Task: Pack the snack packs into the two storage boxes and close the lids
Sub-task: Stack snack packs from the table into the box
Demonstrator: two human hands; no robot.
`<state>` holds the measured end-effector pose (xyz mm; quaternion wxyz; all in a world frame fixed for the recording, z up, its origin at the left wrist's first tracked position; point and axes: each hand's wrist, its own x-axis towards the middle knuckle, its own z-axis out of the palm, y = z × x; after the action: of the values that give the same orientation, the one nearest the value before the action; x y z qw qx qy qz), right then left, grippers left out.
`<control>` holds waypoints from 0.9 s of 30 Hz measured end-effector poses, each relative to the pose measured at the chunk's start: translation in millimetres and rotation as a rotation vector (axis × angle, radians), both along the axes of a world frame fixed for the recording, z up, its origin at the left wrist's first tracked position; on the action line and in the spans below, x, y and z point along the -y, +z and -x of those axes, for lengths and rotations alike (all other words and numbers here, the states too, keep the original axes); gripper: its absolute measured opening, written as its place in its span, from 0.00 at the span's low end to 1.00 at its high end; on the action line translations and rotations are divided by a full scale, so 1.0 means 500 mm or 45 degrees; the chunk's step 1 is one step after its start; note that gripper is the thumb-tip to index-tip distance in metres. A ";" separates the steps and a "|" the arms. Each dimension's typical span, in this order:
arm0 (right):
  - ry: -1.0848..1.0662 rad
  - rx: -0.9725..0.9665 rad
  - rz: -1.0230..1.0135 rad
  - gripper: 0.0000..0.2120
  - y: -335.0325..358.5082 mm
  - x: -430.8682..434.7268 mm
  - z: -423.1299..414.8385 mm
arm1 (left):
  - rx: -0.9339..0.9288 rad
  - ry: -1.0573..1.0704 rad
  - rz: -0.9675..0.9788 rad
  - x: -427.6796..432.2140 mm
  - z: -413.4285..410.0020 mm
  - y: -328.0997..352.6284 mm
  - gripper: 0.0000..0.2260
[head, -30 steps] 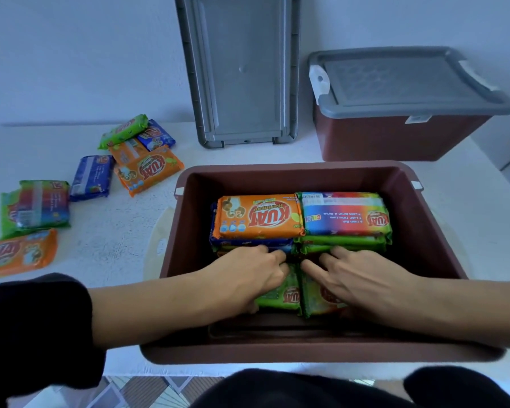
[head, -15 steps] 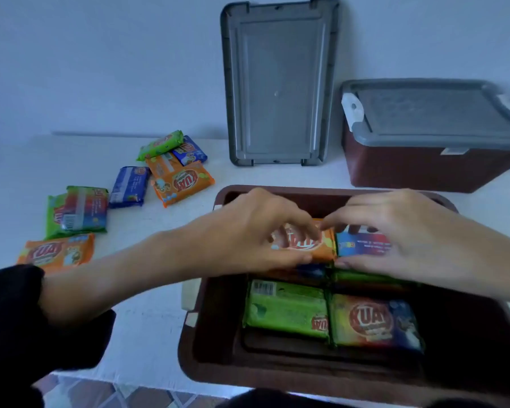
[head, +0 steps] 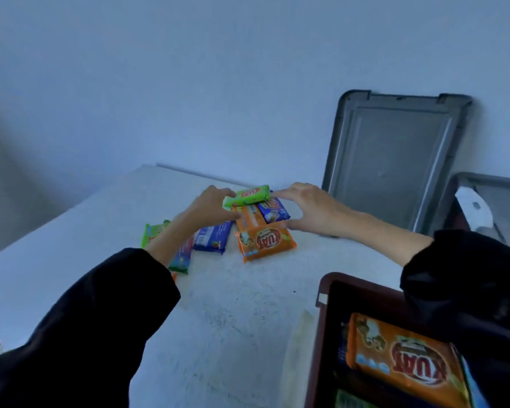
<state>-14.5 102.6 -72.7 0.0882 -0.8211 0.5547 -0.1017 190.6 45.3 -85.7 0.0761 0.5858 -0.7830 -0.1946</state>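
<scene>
Where the near right corner is filled by the open storage box (head: 317, 348), dark brown in wall and rim, a packed orange pack (head: 401, 366) with red lettering is seen lying flat on top of its contents, partly covered by the right black sleeve (head: 468, 290). Beyond it, on the white speckled table (head: 233, 304), the loose snack packs (head: 248, 231) are clustered well apart from the box. Nearest lies a multicoloured pack (head: 181, 260), half hidden under the left forearm (head: 171, 240); a dark blue pack (head: 211, 238) lies beside it, and a large orange pack (head: 265, 241) with a round red logo lies flat to the right. Behind that a small pile is stacked: a second orange pack (head: 248, 217) and a small blue pack (head: 273, 212) below, a bright green pack (head: 246, 195) laid across the top. The pile is bracketed by both hands. The left hand (head: 209, 207) is set at the green pack's left end, fingers curved above and thumb below; whether its grip pinches the wrapper cannot be told through the blur. The right hand (head: 309, 212) is held at the pile's right side, its grip spread wide, fingertips (head: 278, 193) at the green pack's right end, thumb by the large orange pack's far corner. Farther back, a grey lid (head: 395, 163) is leaned upright against the wall (head: 218, 83), and a closed storage box (head: 495, 189) with a white latch (head: 473, 206) stands at the right edge.
</scene>
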 end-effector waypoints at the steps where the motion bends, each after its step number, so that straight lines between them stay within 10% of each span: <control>1: 0.006 -0.014 -0.019 0.27 -0.018 0.023 -0.011 | 0.022 0.045 -0.057 0.016 -0.009 -0.024 0.25; 13: 0.291 -0.158 -0.170 0.35 -0.174 0.098 -0.020 | 0.242 0.161 -0.015 0.065 -0.020 -0.162 0.26; 27: -0.002 0.014 0.105 0.35 0.009 -0.024 0.051 | -0.244 0.066 0.162 0.003 -0.003 0.004 0.27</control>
<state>-39.9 114.6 -68.3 0.0572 -0.8231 0.5500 -0.1292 191.9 44.0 -83.5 0.1925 0.5786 -0.7676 -0.1975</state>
